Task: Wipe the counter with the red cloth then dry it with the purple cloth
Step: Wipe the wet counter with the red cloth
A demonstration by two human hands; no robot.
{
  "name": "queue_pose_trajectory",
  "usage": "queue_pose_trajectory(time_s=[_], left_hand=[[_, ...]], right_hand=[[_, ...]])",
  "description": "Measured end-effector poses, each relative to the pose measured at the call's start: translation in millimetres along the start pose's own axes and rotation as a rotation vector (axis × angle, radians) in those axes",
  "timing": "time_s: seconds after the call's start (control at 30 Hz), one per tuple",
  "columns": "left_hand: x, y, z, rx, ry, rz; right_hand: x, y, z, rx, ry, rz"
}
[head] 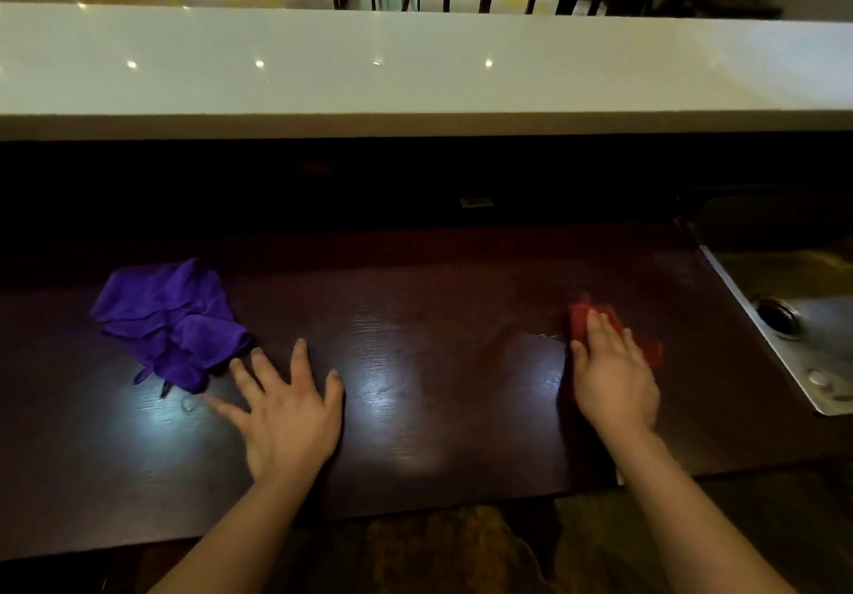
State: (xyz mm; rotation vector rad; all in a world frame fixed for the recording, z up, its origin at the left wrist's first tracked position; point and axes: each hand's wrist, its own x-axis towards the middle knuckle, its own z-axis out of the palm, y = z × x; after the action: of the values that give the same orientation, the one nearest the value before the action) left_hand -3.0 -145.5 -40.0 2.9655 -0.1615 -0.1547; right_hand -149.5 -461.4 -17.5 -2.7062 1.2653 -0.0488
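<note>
Dark wooden counter [415, 362] seen from above. Right hand [611, 372] flat, fingers extended, pressing on red cloth [581, 321] near the counter's right end; most of the cloth hidden beneath the palm, only edges showing. Left hand [281, 404] open, fingers spread on the bare counter, fingertips just beside crumpled purple cloth [171, 316]. Steel sink [784, 339] at right, cut off by the frame edge. White raised ledge [415, 72] behind; recess below it too dark to make out.

**No legible text**

No words, nos. or brand marks could be read anywhere. A small pale plate [476, 202] on the dark back wall under the white ledge [415, 81] possibly bore markings, but too dim & small to tell.
</note>
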Motion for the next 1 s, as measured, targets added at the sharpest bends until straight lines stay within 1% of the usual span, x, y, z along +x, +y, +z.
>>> queue_pose_trajectory(time_s=[0.03, 0.07, 0.17, 0.2, 0.23, 0.27, 0.3, 0.37, 0.43, 0.47, 0.5, 0.57, 0.6, 0.63, 0.67, 0.7, 0.73, 0.77, 0.83, 0.87, 0.9, 0.93, 1.0], left_hand=[[0.2, -0.5, 1.6, 0.001, 0.015, 0.005], [1.3, -1.3, 2.9, 0.001, 0.020, 0.012], [2.8, -1.4, 3.4, 0.004, 0.006, 0.060], [2.9, -0.9, 2.8, 0.010, 0.004, 0.089], [2.2, -0.5, 2.4, 0.018, -0.002, 0.119], [1.8, -0.7, 1.9, 0.023, -0.007, 0.153], [1.4, -1.2, 1.2, 0.024, -0.007, 0.185], [1.5, -1.4, 0.3, 0.029, -0.006, 0.242], [0.3, -1.8, 1.5, 0.050, -0.019, 0.307], [-0.1, -1.9, 1.8, 0.055, -0.021, 0.330], [-0.3, -2.1, 1.7, 0.055, -0.020, 0.340], [0.6, -1.5, 1.3, 0.044, -0.013, 0.332], [1.0, -1.6, 1.1, 0.039, -0.011, 0.324], [1.2, -1.8, 1.4, 0.032, -0.006, 0.317], [1.8, -2.1, 2.1, 0.023, 0.001, 0.312], [2.1, -3.0, 3.1, 0.019, 0.007, 0.309], [2.4, -3.8, 4.2, 0.018, 0.013, 0.307], [2.9, -4.4, 5.3, 0.019, 0.017, 0.305], [3.3, -4.7, 6.1, 0.021, 0.023, 0.304], [3.3, -4.5, 6.1, 0.019, 0.025, 0.302], [3.2, -4.7, 5.7, 0.020, 0.024, 0.301], [2.7, -4.7, 5.4, 0.023, 0.024, 0.301], [1.7, -4.9, 5.2, 0.031, 0.027, 0.301]], right_hand=[[1.2, -11.1, 1.5, 0.007, -0.004, -0.043], [-3.7, -22.1, 5.3, 0.015, -0.005, -0.139], [-50.3, -33.8, 22.4, -0.006, 0.024, -0.507], [-56.5, -27.4, 23.0, -0.011, 0.012, -0.572], [-51.1, -16.6, 21.5, -0.013, 0.001, -0.594], [-40.0, -4.1, 20.8, -0.025, 0.030, -0.569], [-26.6, 6.9, 18.7, -0.027, 0.043, -0.490], [2.5, 19.1, 11.9, -0.007, 0.046, -0.257], [16.7, 7.4, 6.6, 0.017, 0.045, -0.096], [14.0, -5.1, 6.8, 0.026, 0.049, -0.085], [5.8, -18.8, 9.4, 0.027, 0.050, -0.142], [-23.6, -41.0, 19.7, 0.031, 0.052, -0.410], [-41.1, -44.7, 26.7, 0.024, 0.043, -0.559], [-53.1, -42.3, 30.3, 0.016, 0.021, -0.669], [-53.3, -35.5, 29.6, 0.016, 0.000, -0.723], [-44.7, -26.4, 28.0, 0.014, 0.008, -0.717], [-31.3, -17.1, 27.9, 0.013, 0.045, -0.647], [-15.4, -10.3, 25.8, 0.029, 0.064, -0.522], [19.5, -9.5, 16.2, 0.098, 0.068, -0.205], [32.8, -17.6, 13.1, 0.138, 0.063, -0.087], [39.4, -30.2, 12.0, 0.164, 0.056, -0.031], [39.3, -44.8, 12.9, 0.174, 0.052, -0.057], [21.0, -69.2, 19.0, 0.194, 0.012, -0.257]])
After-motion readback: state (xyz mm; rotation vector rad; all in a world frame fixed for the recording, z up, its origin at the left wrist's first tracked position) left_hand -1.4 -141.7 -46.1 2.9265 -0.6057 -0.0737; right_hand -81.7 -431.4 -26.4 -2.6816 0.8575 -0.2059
